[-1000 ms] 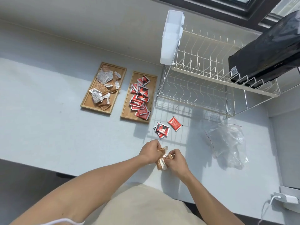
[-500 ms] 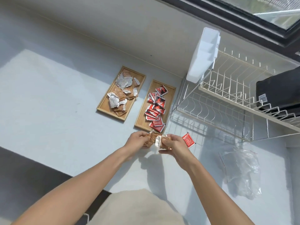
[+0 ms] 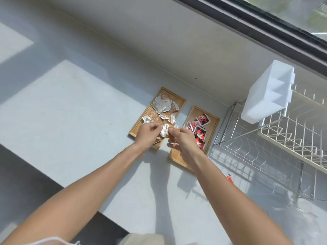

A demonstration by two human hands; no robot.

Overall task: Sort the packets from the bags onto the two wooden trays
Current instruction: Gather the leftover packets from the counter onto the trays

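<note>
Wooden trays sit side by side on the pale bench (image 3: 70, 110), and I have both hands out over their near ends. My left hand (image 3: 147, 133) hovers above the left tray (image 3: 136, 131), fingers curled, pinching the edge of a small bundle of silver-and-tan packets (image 3: 167, 130). My right hand (image 3: 182, 138) grips the other side of that same bundle, so the packets are held between the two hands, just above the gap between the trays and the left tray's near corner.

On the left tray lies a loose heap of matching silver and tan packets (image 3: 162, 106), overlapping one another. The right tray (image 3: 215, 124) carries red-and-black packets (image 3: 199, 129) in a rough line along its length; my right wrist covers its near part.

One red packet (image 3: 229, 178) lies alone on the bench, near my right forearm and well apart from the trays. To the right stands a white wire dish rack (image 3: 283, 138), with a white plastic caddy (image 3: 267, 96) hung on its end.
</note>
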